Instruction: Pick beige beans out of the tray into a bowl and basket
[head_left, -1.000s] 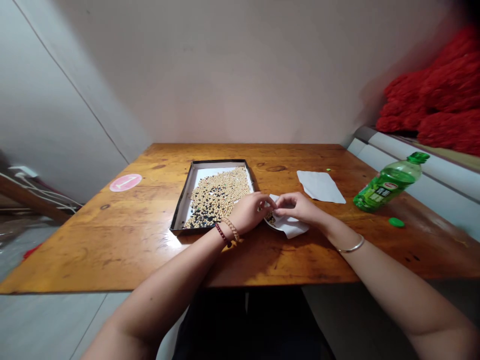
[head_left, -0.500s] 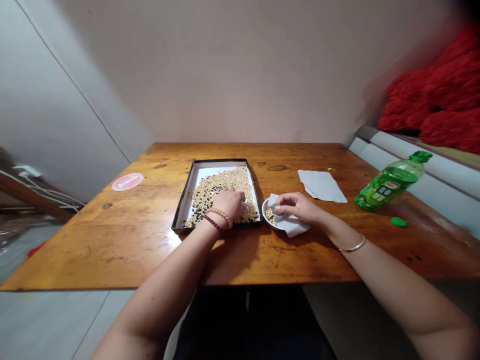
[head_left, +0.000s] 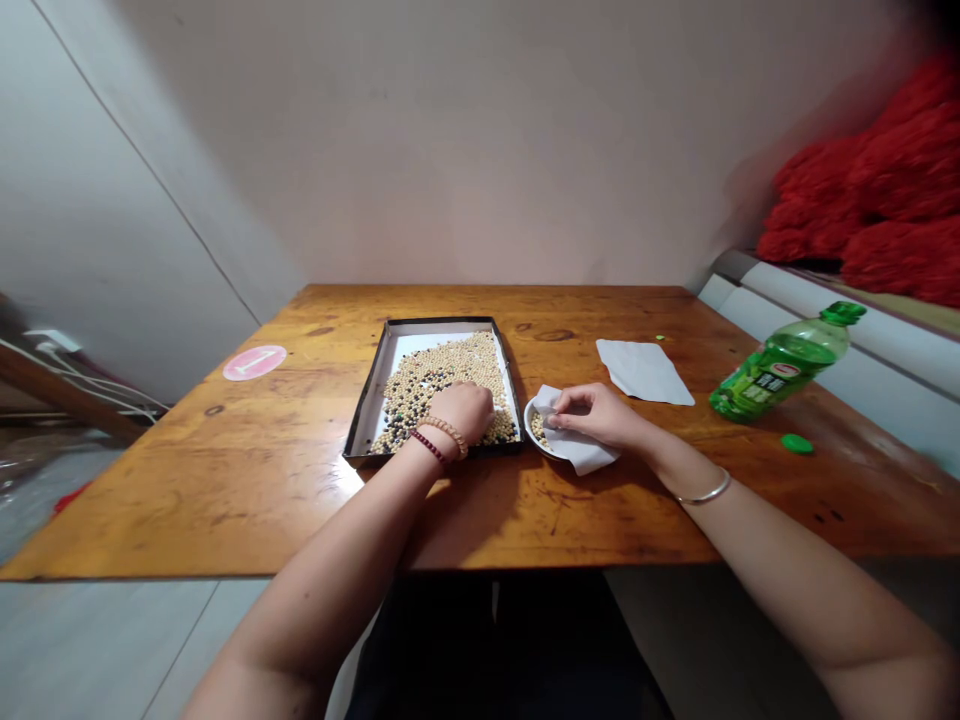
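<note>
A shallow black-edged tray (head_left: 365,402) with a white inside holds mixed beans (head_left: 450,362), mostly pale yellow, with dark and a few green ones towards the near side. My left hand (head_left: 463,410) is over the beans at the tray's near right, its fingers curled down; what they hold, if anything, is hidden. Right of the tray stands a small white bowl (head_left: 529,428) with pale beans in it. My right hand (head_left: 594,412) pinches a sheet of white paper (head_left: 592,452) that lies partly over the bowl and hangs past its rim.
Another white paper sheet (head_left: 646,372) lies on the wooden table (head_left: 300,500). A green drink bottle (head_left: 784,362) lies tilted at the right, its green cap on; a green lid (head_left: 796,443) rests nearby. A pink round sticker (head_left: 255,363) is at the left.
My left hand has shifted slightly right within the tray, and its fingers look more curled. My right hand stays at the bowl with the paper.
</note>
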